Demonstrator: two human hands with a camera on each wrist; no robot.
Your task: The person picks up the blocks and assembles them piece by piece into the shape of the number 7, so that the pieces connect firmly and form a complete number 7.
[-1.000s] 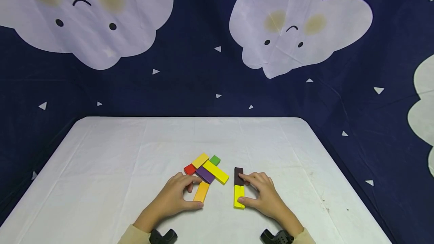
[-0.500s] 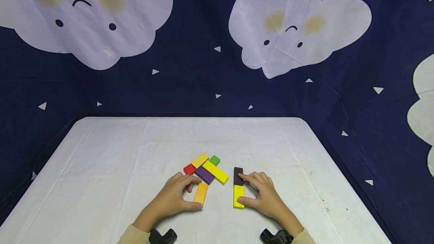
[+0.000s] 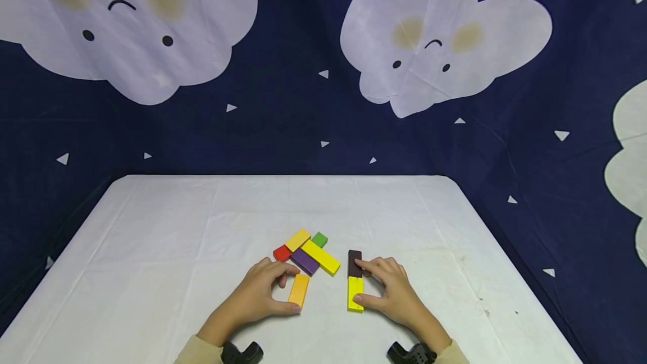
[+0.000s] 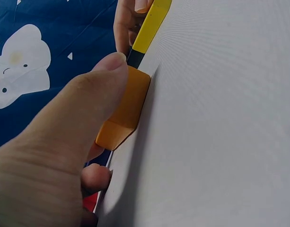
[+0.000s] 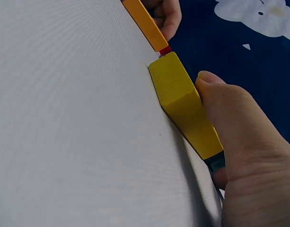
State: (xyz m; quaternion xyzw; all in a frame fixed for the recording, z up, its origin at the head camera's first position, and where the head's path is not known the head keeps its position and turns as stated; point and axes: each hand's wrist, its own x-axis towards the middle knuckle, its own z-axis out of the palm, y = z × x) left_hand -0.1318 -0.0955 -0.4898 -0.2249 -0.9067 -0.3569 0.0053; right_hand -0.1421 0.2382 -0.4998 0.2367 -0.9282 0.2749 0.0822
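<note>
Coloured blocks (image 3: pixel 305 262) are seen low in the middle of the head view. Behind everything, the scene is filled by a dark blue backdrop (image 3: pixel 293 44), on which pale clouds (image 3: pixel 450 44) with simple drawn faces are printed. Below it, a table (image 3: pixel 167 229) is covered in white, and all the blocks are laid on it.

From the near side, two bare hands in beige sleeves (image 3: pixel 201 351) are extended. By the left hand (image 3: pixel 260 292), an orange block (image 3: pixel 299 290) is pinched end to end between thumb and index finger. By the right hand (image 3: pixel 391 291), a yellow block (image 3: pixel 356 286) is touched with the thumb and a dark block (image 3: pixel 352 270) with the index finger; whether these are gripped cannot be told. Those two are lined up end to end.

A loose cluster is set just beyond the orange block: a long yellow bar (image 3: pixel 320 257) is placed slanting along a purple piece (image 3: pixel 304 263), with a pale orange piece (image 3: pixel 298 240) above. Smallest, a red piece (image 3: pixel 281 253) is seen at the cluster's left and a green piece (image 3: pixel 319 239) at its top right.
</note>
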